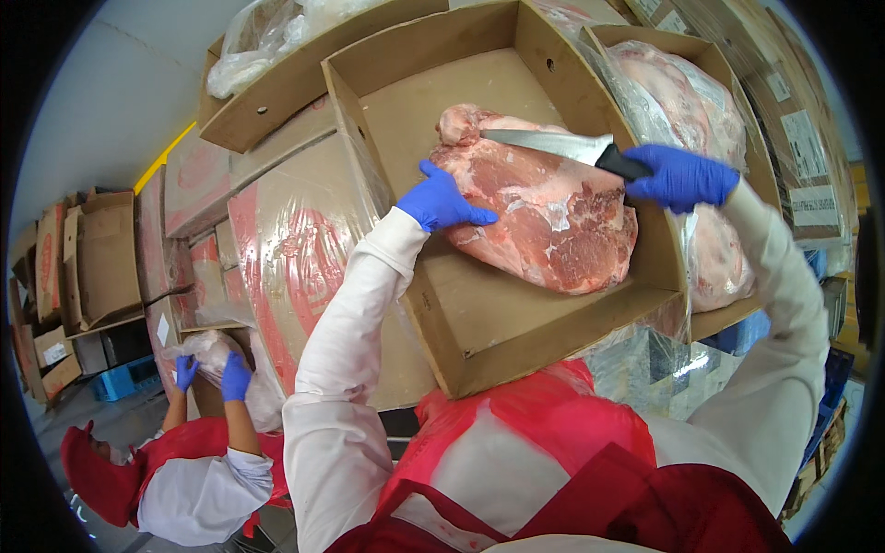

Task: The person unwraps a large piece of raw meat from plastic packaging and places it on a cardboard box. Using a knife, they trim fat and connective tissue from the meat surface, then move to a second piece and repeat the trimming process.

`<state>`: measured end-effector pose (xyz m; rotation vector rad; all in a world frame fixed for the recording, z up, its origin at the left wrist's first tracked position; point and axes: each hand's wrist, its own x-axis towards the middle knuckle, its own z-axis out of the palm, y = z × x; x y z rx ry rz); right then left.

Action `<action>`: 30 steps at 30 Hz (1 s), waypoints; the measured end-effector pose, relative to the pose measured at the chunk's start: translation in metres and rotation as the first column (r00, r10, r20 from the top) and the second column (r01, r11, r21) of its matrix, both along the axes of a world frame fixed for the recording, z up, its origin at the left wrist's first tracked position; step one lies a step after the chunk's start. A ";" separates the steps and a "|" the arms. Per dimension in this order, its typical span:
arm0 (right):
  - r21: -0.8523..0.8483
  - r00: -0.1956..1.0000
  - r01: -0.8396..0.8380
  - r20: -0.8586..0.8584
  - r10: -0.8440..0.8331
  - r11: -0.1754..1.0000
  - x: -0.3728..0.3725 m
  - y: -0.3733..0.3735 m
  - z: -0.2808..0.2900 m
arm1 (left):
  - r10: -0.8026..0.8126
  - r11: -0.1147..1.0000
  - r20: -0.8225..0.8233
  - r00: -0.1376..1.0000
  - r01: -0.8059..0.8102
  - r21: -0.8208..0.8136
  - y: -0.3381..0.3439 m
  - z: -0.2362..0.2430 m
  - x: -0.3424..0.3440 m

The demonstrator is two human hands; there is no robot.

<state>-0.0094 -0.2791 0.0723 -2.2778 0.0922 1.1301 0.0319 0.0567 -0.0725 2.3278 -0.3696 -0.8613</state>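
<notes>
The left hand [444,200], blue-gloved, is pressing flat and unclenched on the near edge of a big slab of raw meat [539,212], which is lying in an open cardboard box [479,323] at the centre of the frame. The right hand [680,177] is clenching the black handle of a knife [553,145], its blade lying across the top of the slab. Just right, a second box [728,313] is carrying bagged meat [687,101]. Wrapped cartons [277,240] are stacking up at left under a grey ceiling. At lower left, a co-worker's gloved hands [214,375] are gripping another bagged cut [217,355].
</notes>
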 end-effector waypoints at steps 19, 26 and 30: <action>-0.057 0.997 0.049 0.070 -0.045 0.997 -0.018 0.022 0.048 | 0.036 0.999 -0.011 0.999 -0.036 -0.030 -0.001 0.006 -0.008; -0.092 0.985 0.054 0.169 -0.037 0.994 -0.038 0.049 0.074 | 0.044 0.996 0.076 0.996 -0.039 -0.074 0.006 -0.025 -0.005; -0.078 0.990 -0.001 0.141 0.013 0.997 -0.043 0.053 0.059 | 0.004 0.994 0.118 0.993 0.010 -0.113 0.004 -0.032 -0.002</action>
